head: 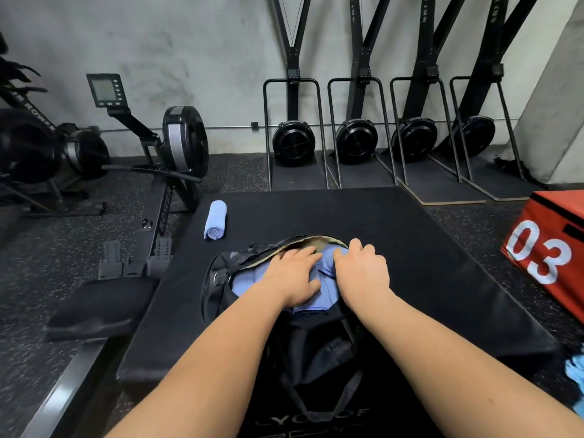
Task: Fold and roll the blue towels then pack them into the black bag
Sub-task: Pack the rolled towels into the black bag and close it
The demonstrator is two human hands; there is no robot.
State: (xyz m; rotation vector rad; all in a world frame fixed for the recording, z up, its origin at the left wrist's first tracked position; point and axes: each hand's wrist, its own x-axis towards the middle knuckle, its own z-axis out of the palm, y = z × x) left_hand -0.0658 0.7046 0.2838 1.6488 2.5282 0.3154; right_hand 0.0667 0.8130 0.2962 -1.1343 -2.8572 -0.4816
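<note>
Blue towels (328, 281) are pressed down into the open black bag (221, 270), which is set on a black mat (410, 235) on a gym floor. The left hand (294, 275) is laid flat on the towels with fingers spread. The right hand (361, 268) is placed beside it, fingers bent over the bundle near the bag's far rim; whether cloth is pinched or only pushed cannot be told. One rolled towel (215, 220) is seen on the mat, well apart from the bag, toward a rowing machine (177, 147). More blue cloth (575, 374) is glimpsed at the right edge, below a red box (543, 245). The packed rolls could be loosened if shoved rather than pressed evenly, since soft cloth unrolls under sideways force. The bag's slack mouth could be folded inward and cloth caught beneath it. Room may be found short for the roll outside if the pile is not flattened.
</note>
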